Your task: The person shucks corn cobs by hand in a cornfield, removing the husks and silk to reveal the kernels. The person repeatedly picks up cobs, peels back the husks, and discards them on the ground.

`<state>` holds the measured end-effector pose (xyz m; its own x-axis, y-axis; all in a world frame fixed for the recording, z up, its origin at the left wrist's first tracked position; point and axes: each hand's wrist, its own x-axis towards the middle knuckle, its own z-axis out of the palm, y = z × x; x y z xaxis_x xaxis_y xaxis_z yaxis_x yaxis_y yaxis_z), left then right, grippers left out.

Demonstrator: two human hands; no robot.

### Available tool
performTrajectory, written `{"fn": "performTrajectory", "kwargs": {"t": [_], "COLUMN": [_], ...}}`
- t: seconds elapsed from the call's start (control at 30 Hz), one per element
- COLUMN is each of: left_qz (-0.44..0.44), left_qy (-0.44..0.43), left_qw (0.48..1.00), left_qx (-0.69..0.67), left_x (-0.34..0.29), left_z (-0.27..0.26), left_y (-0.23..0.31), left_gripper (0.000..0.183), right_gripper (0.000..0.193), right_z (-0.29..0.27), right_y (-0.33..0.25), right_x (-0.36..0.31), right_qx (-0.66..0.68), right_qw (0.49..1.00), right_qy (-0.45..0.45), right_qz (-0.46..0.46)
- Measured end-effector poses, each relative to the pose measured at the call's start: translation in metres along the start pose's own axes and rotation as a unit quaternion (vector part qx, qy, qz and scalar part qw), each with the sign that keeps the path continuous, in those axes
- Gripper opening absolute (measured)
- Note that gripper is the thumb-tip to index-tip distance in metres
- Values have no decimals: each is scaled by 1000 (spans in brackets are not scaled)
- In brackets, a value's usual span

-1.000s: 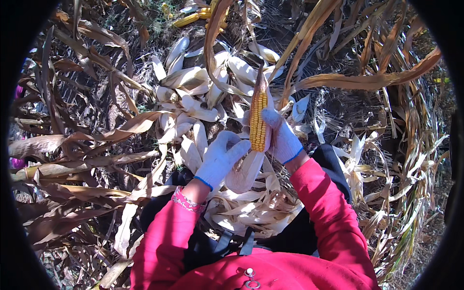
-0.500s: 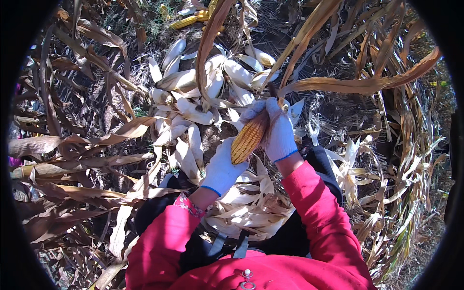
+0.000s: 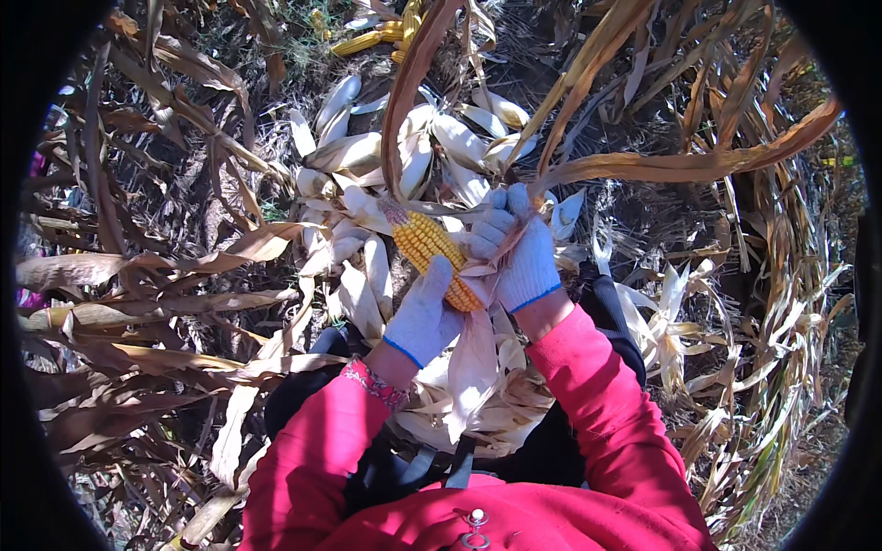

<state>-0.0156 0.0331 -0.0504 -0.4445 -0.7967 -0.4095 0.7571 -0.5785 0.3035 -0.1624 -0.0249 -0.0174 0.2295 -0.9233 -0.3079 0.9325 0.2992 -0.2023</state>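
Note:
A yellow ear of corn (image 3: pixel 424 241) is held in front of me, tilted with its tip up and to the left. My left hand (image 3: pixel 427 315), in a white knit glove with a blue cuff edge, is closed around its lower part. Pale husk (image 3: pixel 473 372) hangs down from the ear's lower end between my hands. My right hand (image 3: pixel 524 253), gloved the same way, is closed on dry husk leaves (image 3: pixel 503 250) to the right of the ear. The fingertips of that hand are partly hidden.
Several pale husks (image 3: pixel 354 156) are heaped on the ground ahead, and more husks (image 3: pixel 478 418) lie between my legs. Bare yellow corn ears (image 3: pixel 367 39) lie at the far side. Dry stalks (image 3: pixel 119 317) spread on the left, and a long brown leaf (image 3: pixel 689 165) arches across the right.
The ear has turned so its tip now points up and left instead of down. Husk has been pulled away from it and hangs below. My right hand has shifted slightly left.

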Motion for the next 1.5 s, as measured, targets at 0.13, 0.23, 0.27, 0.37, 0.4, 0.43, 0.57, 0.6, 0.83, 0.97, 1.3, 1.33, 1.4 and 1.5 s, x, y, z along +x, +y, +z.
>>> {"fn": "performTrajectory", "kwargs": {"t": [0.13,0.23,0.27,0.37,0.4,0.43,0.57,0.6,0.83,0.97,1.3,1.33,1.4,1.5], "left_qz": [139,104,116,137,143,149,179,171,139,49,121,134,155,119], "left_qy": [134,110,88,43,45,46,106,117,130,100,114,142,191,148], "left_qw": [980,988,989,990,988,987,971,970,952,944,849,790,652,544], "left_qx": [42,-36,-29,7,23,39,121,131,239,311,501,581,717,817], "left_x": [13,9,9,10,11,11,2,-1,2,-13,-1,-2,-13,-25], "left_z": [-13,-14,-14,-8,-7,-6,0,7,-2,14,-9,-7,10,10], "left_y": [39,80,80,69,68,67,60,57,56,64,71,77,88,84], "left_gripper": [34,38,37,35,34,33,36,38,40,44,56,60,67,66], "right_gripper": [29,29,29,37,46,51,68,69,30,31,90,98,104,85], "right_z": [9,20,11,-30,-33,-35,-6,-3,-16,-24,-49,-56,-68,-64], "right_y": [4,-4,3,21,24,31,45,50,61,65,63,51,33,49], "right_x": [-14,-32,-29,-17,-13,-7,-12,-18,-33,-51,-66,-54,-39,-22], "right_qx": [-295,-437,-452,-548,-611,-677,-796,-765,-757,-864,-847,-844,-549,-358], "right_qw": [948,887,881,833,792,734,604,641,640,463,345,410,804,910], "right_qy": [121,77,82,50,8,-26,-28,-38,-65,-195,-340,-240,-88,-96], "right_qz": [27,128,115,52,14,-36,33,40,114,40,217,248,209,188]}}
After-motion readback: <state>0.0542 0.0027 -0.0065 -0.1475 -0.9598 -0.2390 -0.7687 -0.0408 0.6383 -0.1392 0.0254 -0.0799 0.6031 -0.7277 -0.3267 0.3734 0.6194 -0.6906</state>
